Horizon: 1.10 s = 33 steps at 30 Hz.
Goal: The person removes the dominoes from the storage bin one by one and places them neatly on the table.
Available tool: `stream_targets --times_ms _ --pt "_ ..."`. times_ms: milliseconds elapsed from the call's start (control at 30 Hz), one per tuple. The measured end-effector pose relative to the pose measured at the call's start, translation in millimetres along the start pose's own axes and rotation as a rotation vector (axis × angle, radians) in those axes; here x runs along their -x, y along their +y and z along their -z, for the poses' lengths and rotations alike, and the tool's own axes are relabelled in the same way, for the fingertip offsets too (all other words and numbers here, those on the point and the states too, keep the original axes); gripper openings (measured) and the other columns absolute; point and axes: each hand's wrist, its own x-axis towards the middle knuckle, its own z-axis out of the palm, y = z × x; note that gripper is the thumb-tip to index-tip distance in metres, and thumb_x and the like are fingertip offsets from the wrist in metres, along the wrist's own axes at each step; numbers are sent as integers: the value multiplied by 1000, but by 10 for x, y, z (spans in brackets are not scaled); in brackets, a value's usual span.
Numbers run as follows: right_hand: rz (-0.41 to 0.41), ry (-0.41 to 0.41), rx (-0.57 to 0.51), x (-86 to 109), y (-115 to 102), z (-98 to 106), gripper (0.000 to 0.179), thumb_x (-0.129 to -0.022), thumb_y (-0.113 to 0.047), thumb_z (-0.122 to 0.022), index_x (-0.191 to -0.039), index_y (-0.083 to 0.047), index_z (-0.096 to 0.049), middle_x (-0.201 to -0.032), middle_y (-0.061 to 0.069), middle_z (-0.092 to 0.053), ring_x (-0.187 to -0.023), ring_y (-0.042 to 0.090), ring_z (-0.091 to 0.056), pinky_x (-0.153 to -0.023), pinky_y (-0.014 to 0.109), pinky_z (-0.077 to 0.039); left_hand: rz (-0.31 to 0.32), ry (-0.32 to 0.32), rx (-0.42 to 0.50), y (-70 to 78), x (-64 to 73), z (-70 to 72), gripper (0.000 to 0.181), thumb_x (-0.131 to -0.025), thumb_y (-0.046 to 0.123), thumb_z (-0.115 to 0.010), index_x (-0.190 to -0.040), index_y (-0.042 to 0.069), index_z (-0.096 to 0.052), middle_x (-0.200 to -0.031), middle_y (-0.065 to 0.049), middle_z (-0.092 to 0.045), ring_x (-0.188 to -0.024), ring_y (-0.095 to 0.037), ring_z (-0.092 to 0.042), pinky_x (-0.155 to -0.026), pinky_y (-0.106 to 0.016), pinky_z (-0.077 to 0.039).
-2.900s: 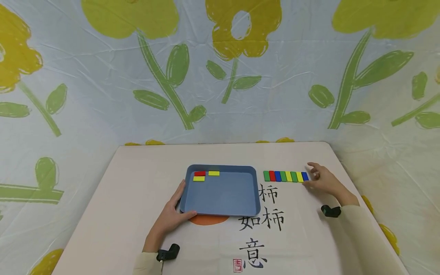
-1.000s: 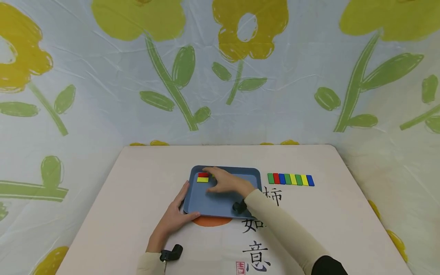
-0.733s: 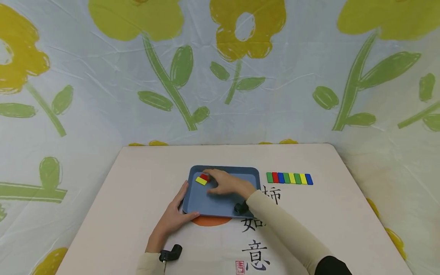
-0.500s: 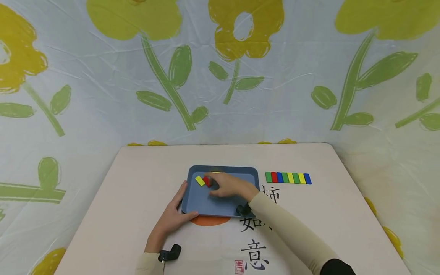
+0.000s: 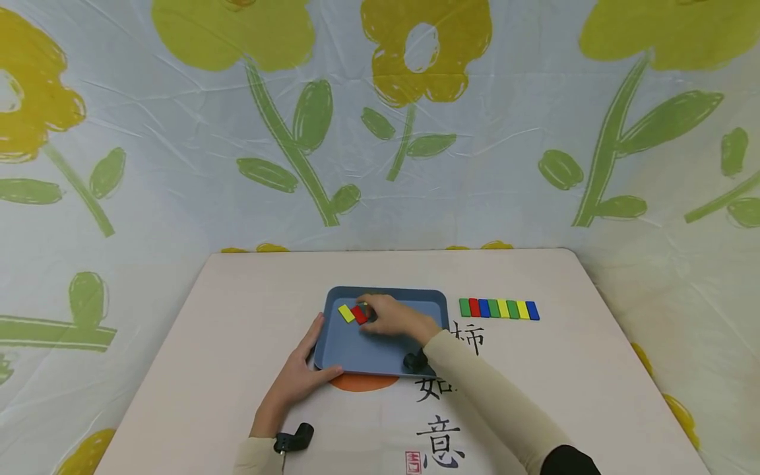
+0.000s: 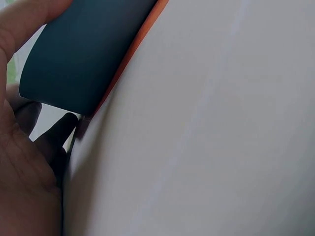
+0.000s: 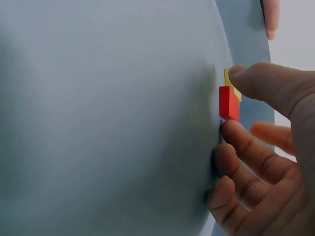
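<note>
A blue tray [image 5: 368, 349] lies on the table. My left hand [image 5: 298, 371] holds its near left corner, thumb at the near rim and fingers along the left side; the left wrist view shows the thumb against the tray [image 6: 83, 54]. Inside the tray my right hand [image 5: 394, 318] has its thumb and index finger at opposite ends of a red tile [image 5: 359, 315], pinching it. In the right wrist view the red tile [image 7: 227, 103] sits between those fingertips. A tilted yellow tile [image 5: 346, 313] lies at its left. Another yellow tile is mostly hidden behind the right hand.
Right of the tray lies a row of several green, red, blue and yellow tiles [image 5: 499, 309]. The pale table [image 5: 261, 284] has black brush characters [image 5: 441, 442] and an orange patch [image 5: 363, 382] near the tray. A flower-printed cloth [image 5: 196, 145] hangs behind it.
My right hand has moved from beside the tile row into the tray. The red and yellow tiles there have turned askew, the red shifting right and nearer. My left hand stays at the corner.
</note>
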Motion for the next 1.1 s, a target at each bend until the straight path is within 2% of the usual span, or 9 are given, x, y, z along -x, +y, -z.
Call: stream_targets --times_ms 167,300,867,1100 --pt "-12 19 13 -32 4 -18 58 -94 -26 -76 -144 -4 -55 -95 1 -63 -83 12 -57 -75 25 -50 -5 -2 -9 -21 -2 -8 111 -82 35 -88 -167 27 -16 -174 7 -12 -161 -29 -12 -124 -63 -19" --pt "-27 24 25 -33 -9 -20 55 -95 -27 -76 -142 -5 -57 -89 -1 -61 -78 11 -56 -71 24 -48 -10 -4 -12 -21 -6 -10 111 -82 35 -88 -167 26 -16 -174 7 -12 -161 -28 -12 -124 -63 -19" --pt "-31 34 27 -72 22 -58 50 -95 -29 -76 -138 -8 -61 -86 -1 -58 -74 10 -53 -67 23 -45 8 -2 4 5 -1 -1 111 -83 33 -88 -167 24 -16 -174 8 -11 -161 -27 -10 -125 -62 -17" --pt "-33 17 8 -36 16 -23 50 -94 -29 -77 -136 -8 -62 -94 0 -61 -82 12 -55 -74 25 -48 15 -3 3 4 2 -6 111 -83 34 -87 -167 23 -16 -174 8 -12 -161 -27 -11 -125 -62 -18"
